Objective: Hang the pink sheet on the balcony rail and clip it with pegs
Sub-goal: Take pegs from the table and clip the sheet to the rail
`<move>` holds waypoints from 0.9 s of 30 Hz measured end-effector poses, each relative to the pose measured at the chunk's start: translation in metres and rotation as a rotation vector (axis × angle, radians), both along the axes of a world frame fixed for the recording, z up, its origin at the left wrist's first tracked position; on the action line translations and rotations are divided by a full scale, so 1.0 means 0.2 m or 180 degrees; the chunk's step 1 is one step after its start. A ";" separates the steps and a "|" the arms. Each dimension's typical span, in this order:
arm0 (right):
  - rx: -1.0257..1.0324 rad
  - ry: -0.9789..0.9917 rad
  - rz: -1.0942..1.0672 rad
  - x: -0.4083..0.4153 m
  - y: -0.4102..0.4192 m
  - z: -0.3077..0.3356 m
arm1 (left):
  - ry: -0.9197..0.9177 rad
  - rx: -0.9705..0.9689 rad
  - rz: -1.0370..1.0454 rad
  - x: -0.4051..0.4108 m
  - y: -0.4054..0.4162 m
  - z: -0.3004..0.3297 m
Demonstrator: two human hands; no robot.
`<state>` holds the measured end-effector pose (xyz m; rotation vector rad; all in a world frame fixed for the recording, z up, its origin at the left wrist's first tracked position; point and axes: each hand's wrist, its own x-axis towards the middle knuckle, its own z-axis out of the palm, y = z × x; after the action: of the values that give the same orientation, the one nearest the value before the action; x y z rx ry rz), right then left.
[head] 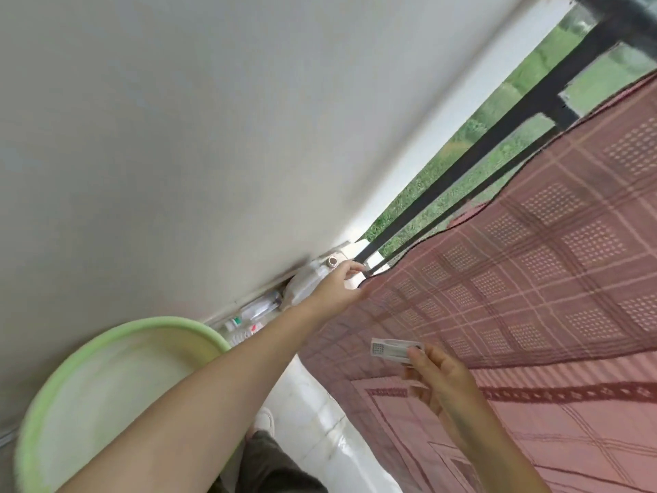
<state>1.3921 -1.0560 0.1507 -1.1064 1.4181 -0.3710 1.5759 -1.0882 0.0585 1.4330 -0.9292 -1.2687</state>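
The view is strongly tilted. The pink checked sheet [515, 279] is draped over the black balcony rail [533, 97] and fills the right side. My left hand [337, 286] reaches far forward and pinches the sheet's lower corner near the rail's foot. My right hand [437, 378], closer to me and in front of the sheet, holds a white peg [394, 348] by one end; the peg touches nothing else.
A light green basin [106, 396] stands at the lower left against the white wall [177, 137]. Bottles and a white jug [305, 282] lie along the wall's foot. Grass shows beyond the rail. White floor tiles and my shoe [265, 421] are below.
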 end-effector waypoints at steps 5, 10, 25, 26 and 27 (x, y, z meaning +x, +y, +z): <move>-0.0007 0.0253 0.0176 -0.02 -0.08 -0.06 | 0.0364 0.0065 -0.0486 0.05 -0.09 -0.10; 0.0175 0.0435 0.0351 0.04 -0.15 -0.13 | 0.0726 0.0113 -0.0763 0.04 -0.22 -0.14; -0.0362 0.0833 0.1860 0.21 -0.24 0.03 | 0.1168 0.0104 -0.0484 0.00 -0.27 -0.17; -0.0526 0.0975 0.2039 0.25 -0.24 0.06 | 0.1256 0.0077 -0.0154 -0.03 -0.24 -0.18; -0.0756 0.1149 0.2210 0.29 -0.25 0.09 | 0.1457 0.0058 0.0094 -0.05 -0.20 -0.18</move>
<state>1.4501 -1.1056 0.1696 -1.8424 1.2108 0.1753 1.5653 -1.1284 0.0229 1.0955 -0.5847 -1.5017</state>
